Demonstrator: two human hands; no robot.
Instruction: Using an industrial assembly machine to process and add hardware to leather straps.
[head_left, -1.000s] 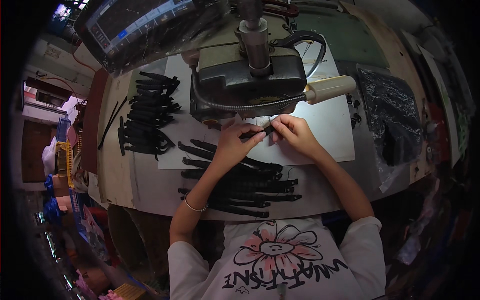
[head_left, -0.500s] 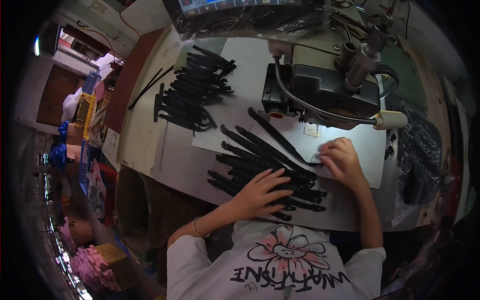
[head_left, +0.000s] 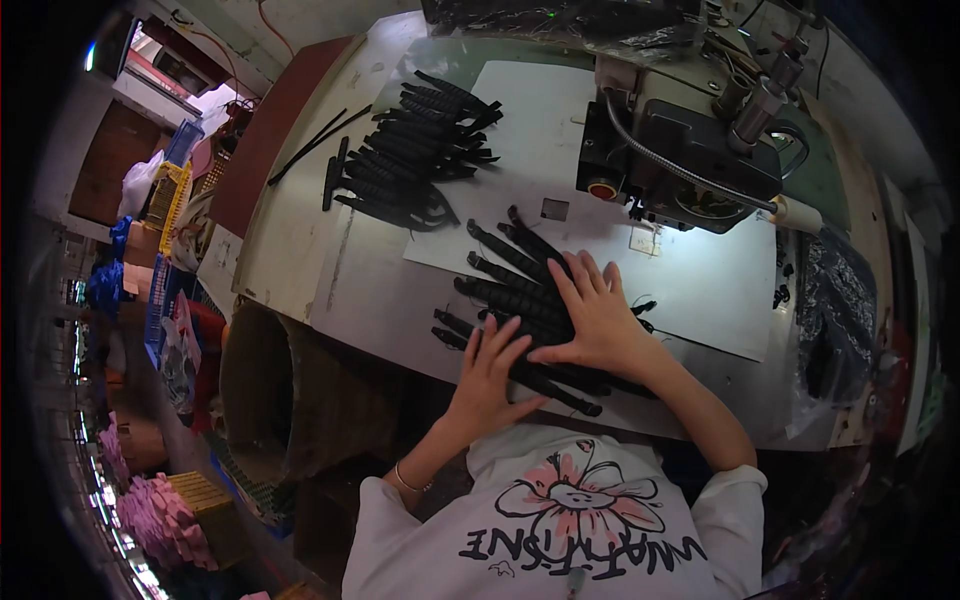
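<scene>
A bundle of black fabric strips [head_left: 500, 292], long, narrow and ribbed, lies fanned out on the table in front of me. My right hand [head_left: 602, 322] rests across the right part of this bundle, fingers spread and palm down, hiding the middle of several strips. At the bundle's near left side, my left hand [head_left: 487, 375] touches the strips with its fingers apart. Neither hand is closed round anything. Beyond, to the right, stands an industrial sewing machine [head_left: 690, 165] with its lamp lighting the white work surface.
A second pile of black strips [head_left: 420, 150] lies at the far left of the table [head_left: 370, 330], beside a few loose thin strips [head_left: 318, 145]. Clear plastic wrap with dark contents [head_left: 838, 320] sits at the right. A cardboard box [head_left: 262, 390] stands below the table's left edge.
My right hand has left the strip end near the machine and moved left onto the bundle. The strip that lay apart is now against the others. My left hand has shifted left. The view has shifted.
</scene>
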